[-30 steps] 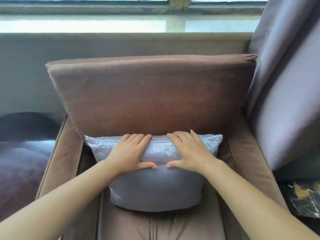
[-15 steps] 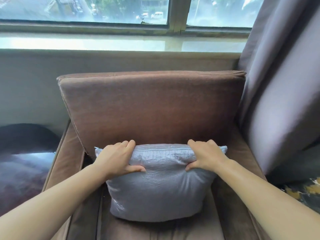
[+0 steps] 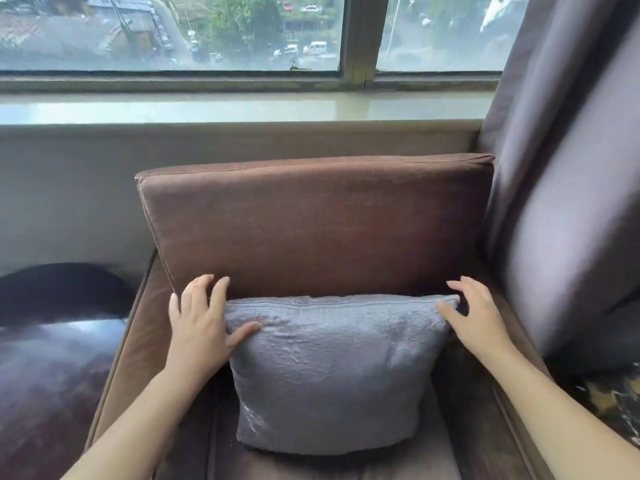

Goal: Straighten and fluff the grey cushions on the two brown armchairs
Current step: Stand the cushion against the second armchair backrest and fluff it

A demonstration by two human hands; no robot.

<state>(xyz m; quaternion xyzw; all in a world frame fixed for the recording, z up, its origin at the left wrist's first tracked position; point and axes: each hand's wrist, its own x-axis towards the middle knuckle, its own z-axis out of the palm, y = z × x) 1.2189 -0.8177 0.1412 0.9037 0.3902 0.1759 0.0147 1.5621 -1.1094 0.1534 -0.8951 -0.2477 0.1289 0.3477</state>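
1. I had only one view — the head camera, which looked forward and down onto the brown armchair [image 3: 311, 230] from close range.
2. It faced the window [image 3: 173, 32]; both forearms entered from the bottom edge — wide-angle bending showed.

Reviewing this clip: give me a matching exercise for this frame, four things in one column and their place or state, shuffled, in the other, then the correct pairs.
Things
1. grey cushion
2. left hand
3. right hand
4. brown back cushion

Places or states
A. open, thumb on the grey cushion's upper left corner
B. leaning along the rear of the armchair, below the window sill
C. standing on the seat, propped against the brown back cushion
D. open, fingers at the grey cushion's upper right corner, beside the curtain

Pairs: 1-C, 2-A, 3-D, 4-B
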